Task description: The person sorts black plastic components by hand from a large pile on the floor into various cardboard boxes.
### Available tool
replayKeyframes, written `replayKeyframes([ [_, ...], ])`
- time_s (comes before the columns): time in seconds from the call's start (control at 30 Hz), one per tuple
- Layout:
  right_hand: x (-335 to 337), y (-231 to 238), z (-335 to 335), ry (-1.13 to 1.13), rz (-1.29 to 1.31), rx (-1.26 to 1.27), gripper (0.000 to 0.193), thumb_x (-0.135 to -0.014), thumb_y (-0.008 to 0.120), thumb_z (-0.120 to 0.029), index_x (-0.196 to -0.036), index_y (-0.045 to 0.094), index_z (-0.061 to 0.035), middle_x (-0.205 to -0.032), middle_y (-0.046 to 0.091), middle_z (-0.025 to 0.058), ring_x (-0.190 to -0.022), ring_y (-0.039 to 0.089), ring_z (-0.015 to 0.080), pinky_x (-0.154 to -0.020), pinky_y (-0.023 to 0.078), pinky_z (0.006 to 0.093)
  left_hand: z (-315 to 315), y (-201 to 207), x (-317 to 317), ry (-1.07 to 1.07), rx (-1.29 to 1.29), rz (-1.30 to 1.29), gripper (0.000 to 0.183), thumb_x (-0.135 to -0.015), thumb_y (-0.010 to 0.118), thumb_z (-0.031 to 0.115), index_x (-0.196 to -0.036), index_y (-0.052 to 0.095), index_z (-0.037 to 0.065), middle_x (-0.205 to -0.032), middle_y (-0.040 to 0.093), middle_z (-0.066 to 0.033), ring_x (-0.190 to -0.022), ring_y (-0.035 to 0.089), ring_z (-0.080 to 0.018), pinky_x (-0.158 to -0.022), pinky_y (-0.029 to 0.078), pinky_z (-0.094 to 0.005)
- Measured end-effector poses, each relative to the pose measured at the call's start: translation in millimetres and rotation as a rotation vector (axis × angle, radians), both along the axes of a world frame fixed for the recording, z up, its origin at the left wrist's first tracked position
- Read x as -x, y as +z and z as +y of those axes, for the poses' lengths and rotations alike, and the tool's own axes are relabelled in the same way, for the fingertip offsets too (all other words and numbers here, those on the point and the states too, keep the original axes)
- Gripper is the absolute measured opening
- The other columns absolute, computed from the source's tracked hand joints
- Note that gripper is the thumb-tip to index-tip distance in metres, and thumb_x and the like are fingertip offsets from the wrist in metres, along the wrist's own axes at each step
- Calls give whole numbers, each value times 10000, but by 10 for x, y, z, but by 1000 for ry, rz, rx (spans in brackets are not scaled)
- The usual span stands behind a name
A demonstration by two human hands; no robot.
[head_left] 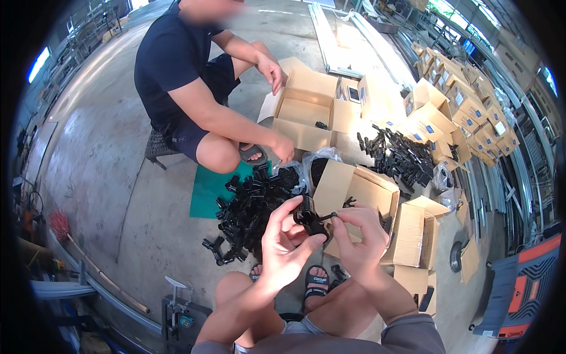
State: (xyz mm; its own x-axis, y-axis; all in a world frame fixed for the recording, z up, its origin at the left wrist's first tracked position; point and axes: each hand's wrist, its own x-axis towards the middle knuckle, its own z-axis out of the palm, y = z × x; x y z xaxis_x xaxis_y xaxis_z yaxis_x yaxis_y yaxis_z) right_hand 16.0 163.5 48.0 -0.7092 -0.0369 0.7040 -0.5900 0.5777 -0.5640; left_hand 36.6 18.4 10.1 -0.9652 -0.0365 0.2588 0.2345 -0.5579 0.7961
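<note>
My left hand (282, 252) grips a black tubular clamp fitting (306, 216) between thumb and fingers, raised above the floor. Pinched in my right hand (361, 241) is a thin black bolt (328, 216), its far end at the fitting's side; whether it sits in a hole, I cannot tell. Beyond my left hand lies a heap of similar black fittings (244, 203), partly on a green mat (203, 192). Clear plastic bags with small black pieces (290, 177) stand at the heap's far edge.
Across from me a seated co-worker (183, 88) reaches toward the bags and an open carton (306, 109). More open cartons (413, 233) stand on my right. Behind them are another black heap (401, 156), stacked boxes (471, 106) and metal profiles (377, 47). A red-grey case (525, 289) is far right.
</note>
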Motion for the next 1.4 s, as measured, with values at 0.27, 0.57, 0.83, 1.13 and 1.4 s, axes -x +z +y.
replayKeyframes([
  [0.27,-40,-63,43,14,42,-82,154,-740,772,24,-851,689,-44,-822,708,65,-769,683,231,-882,508,447,47,10,-16,89,185,63,628,-795,711,-138,-1370,504,6,-1096,690,-135,-1024,666,-155,-906,562,-313],
  [0.57,-62,-320,189,129,-354,231,132,-808,721,34,-934,702,-1,-911,706,95,-828,676,193,-896,505,374,38,23,37,97,391,85,574,-803,706,-99,-1337,563,55,-1113,689,-141,-1009,689,-171,-894,573,-317],
  [0.83,-19,-441,65,236,-818,610,302,-820,755,-3,-1094,638,46,-1007,682,84,-914,646,130,-802,516,265,84,34,69,347,977,33,702,-786,703,-17,-1434,465,109,-1035,695,-180,-856,730,-256,-693,591,-325],
  [1.13,187,-501,247,409,-1080,910,260,-919,681,-94,-1139,624,34,-1046,678,78,-893,655,124,-801,561,273,55,-153,157,-141,81,-394,465,-999,586,179,-1399,477,-31,-1194,655,-84,-1074,585,-105,-955,476,-293],
  [1.4,210,-555,96,236,-996,700,265,-924,676,-84,-1155,621,34,-923,666,46,-825,637,95,-753,542,250,48,-231,166,-197,-35,-508,389,-1043,510,260,-1325,554,-4,-1226,632,-73,-1112,596,-130,-973,501,-328],
])
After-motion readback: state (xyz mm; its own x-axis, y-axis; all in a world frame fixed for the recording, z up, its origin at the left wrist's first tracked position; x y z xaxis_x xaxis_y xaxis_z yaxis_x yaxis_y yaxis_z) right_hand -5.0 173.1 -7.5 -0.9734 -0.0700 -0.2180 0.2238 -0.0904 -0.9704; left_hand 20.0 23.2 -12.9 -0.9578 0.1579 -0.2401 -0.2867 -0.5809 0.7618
